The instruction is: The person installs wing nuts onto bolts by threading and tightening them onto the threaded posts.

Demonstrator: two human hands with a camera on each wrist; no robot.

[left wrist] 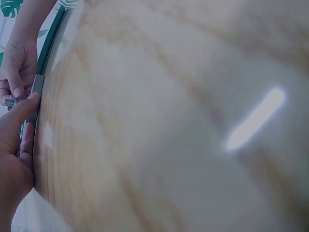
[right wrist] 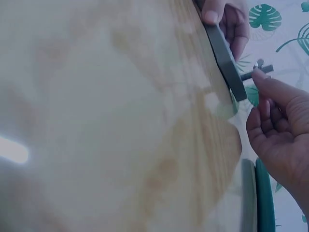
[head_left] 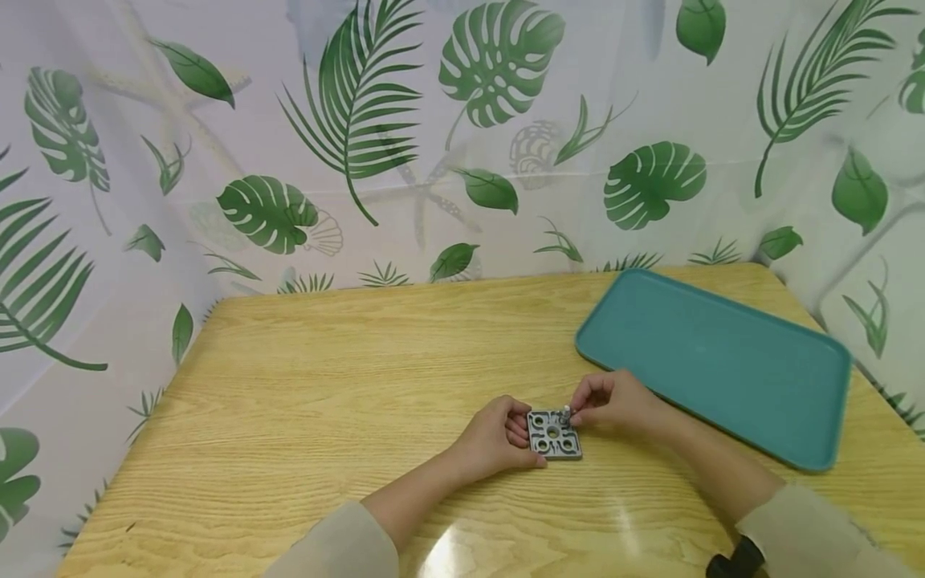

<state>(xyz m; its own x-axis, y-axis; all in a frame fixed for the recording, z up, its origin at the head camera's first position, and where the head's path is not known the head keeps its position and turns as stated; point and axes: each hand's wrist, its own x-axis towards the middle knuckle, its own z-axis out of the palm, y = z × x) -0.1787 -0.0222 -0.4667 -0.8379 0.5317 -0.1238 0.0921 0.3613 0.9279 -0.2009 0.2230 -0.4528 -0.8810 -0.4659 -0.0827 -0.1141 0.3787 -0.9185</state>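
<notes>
A square grey metal plate (head_left: 553,446) with several round holes lies flat on the table. My left hand (head_left: 499,440) grips it by its left side, with the thumb along the near edge. At the plate's far right corner a small metal bolt (head_left: 566,413) stands upright. My right hand (head_left: 614,401) pinches this bolt between thumb and fingers. In the right wrist view the bolt (right wrist: 266,70) sticks out from the face of the plate (right wrist: 224,60), beside the right thumb. The left wrist view shows the plate (left wrist: 36,87) edge-on. Fingers partly hide the bolt's lower end.
A teal rectangular tray (head_left: 723,361) lies at the right of the wooden table (head_left: 325,385), just beyond my right forearm. Leaf-patterned cloth (head_left: 405,160) hangs behind the table and along its sides. A black object (head_left: 735,559) shows by the right sleeve.
</notes>
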